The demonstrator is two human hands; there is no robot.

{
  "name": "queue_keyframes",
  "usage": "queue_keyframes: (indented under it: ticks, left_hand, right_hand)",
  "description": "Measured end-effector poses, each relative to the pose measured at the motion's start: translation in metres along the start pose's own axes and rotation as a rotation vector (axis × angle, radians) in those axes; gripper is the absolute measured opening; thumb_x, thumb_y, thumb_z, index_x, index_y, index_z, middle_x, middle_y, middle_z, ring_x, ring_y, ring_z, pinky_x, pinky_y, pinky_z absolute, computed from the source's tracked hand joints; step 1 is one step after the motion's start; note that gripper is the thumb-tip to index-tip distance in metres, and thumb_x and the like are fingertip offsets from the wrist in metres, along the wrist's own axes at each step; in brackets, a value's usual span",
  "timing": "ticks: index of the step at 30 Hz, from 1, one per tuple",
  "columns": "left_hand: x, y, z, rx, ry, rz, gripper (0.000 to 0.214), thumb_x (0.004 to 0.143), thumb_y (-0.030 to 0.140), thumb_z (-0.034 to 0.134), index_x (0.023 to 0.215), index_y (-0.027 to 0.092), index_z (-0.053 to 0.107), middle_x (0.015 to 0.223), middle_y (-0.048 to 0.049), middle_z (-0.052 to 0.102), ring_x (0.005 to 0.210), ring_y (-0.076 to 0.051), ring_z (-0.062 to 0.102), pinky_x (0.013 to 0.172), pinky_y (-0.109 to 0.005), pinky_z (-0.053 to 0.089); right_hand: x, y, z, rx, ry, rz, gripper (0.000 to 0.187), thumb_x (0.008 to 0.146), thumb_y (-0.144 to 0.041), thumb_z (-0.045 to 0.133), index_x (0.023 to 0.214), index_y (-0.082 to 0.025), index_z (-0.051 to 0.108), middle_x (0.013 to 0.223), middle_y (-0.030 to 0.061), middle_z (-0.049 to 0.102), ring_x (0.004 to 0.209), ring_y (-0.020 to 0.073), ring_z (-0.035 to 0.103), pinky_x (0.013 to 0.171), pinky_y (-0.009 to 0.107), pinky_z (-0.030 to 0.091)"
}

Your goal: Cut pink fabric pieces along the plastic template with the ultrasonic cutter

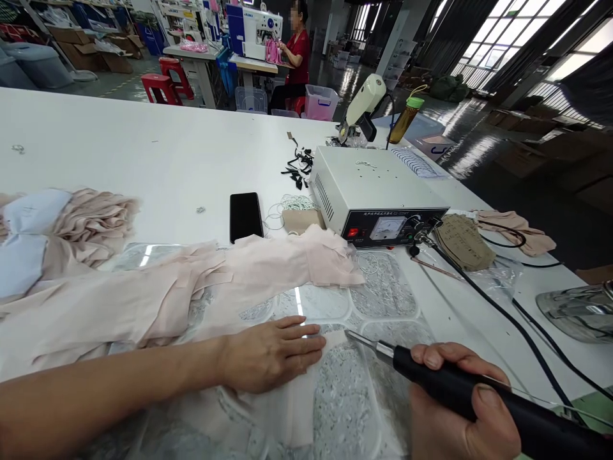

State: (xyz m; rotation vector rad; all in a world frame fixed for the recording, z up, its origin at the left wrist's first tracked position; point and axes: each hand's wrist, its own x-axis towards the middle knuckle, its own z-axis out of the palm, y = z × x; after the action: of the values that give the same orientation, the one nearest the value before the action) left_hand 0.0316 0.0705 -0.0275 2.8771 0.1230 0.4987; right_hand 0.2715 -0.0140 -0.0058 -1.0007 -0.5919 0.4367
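Note:
My left hand [272, 354] lies flat, fingers stretched out, pressing a piece of pale pink fabric [297, 409] onto a glass plate [383, 294] with etched patterns. My right hand [460, 409] is closed round a black pen-like cutting tool [454, 390]. Its metal tip [357, 338] points left and sits just right of my left fingertips, at the fabric's edge. A black cable [483, 297] runs from the tool towards a white control box [373, 195] with a dial and a red switch.
More pink fabric strips [158, 294] are heaped at the left. A black phone [245, 216], elastic loops [292, 206], black scraps [299, 169], a handheld cutter [361, 105] and a bottle [405, 120] lie behind. A person in red sits at a sewing machine [251, 29] at the back.

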Motion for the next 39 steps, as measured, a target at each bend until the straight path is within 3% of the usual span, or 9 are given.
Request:
queue_keyframes:
  ticks: [8,18,26,33,39]
  left_hand:
    - [-0.001,0.001,0.002,0.026,-0.024,0.003,0.032,0.102,0.02,0.037,0.125,0.008,0.056,0.135,-0.0101,0.055,0.13,-0.023,0.046,0.115,-0.038,0.029]
    - [0.001,0.001,0.001,0.045,0.025,0.022,0.031,0.101,0.019,0.039,0.122,0.006,0.059,0.133,-0.0101,0.058,0.125,-0.024,0.05,0.112,-0.037,0.033]
    - [0.0,0.001,0.001,0.028,0.028,0.02,0.031,0.1,0.019,0.04,0.122,0.006,0.058,0.131,-0.0137,0.058,0.127,-0.023,0.05,0.11,-0.039,0.037]
    - [0.001,0.002,0.002,0.025,0.012,0.011,0.031,0.101,0.019,0.038,0.122,0.008,0.059,0.133,-0.0118,0.057,0.127,-0.024,0.049,0.11,-0.039,0.036]
    - [0.0,0.002,0.002,0.024,-0.014,-0.008,0.032,0.102,0.018,0.037,0.124,0.008,0.057,0.135,-0.0104,0.056,0.128,-0.024,0.048,0.113,-0.038,0.033]
  right_hand:
    - [-0.003,-0.006,0.005,0.005,0.014,0.005,0.011,0.065,-0.027,0.05,0.07,-0.019,0.056,0.066,-0.0007,0.054,0.057,0.013,0.051,0.053,0.031,0.047]
    - [-0.018,-0.004,0.014,0.035,-0.139,0.049,0.011,0.07,-0.028,0.051,0.075,-0.019,0.057,0.069,-0.0005,0.055,0.059,0.0131,0.051,0.056,0.032,0.047]
    - [-0.016,-0.003,0.014,0.033,-0.109,0.046,0.01,0.068,-0.026,0.051,0.074,-0.019,0.056,0.07,-0.0007,0.054,0.059,0.0131,0.051,0.055,0.032,0.047]
    - [-0.015,-0.001,0.011,0.032,-0.164,0.015,0.008,0.069,-0.025,0.052,0.073,-0.019,0.056,0.07,-0.0003,0.057,0.059,0.0139,0.051,0.054,0.034,0.047]
    - [-0.012,-0.001,0.012,0.045,-0.125,0.031,0.01,0.069,-0.026,0.051,0.073,-0.019,0.057,0.068,-0.0008,0.054,0.058,0.0133,0.051,0.054,0.032,0.047]
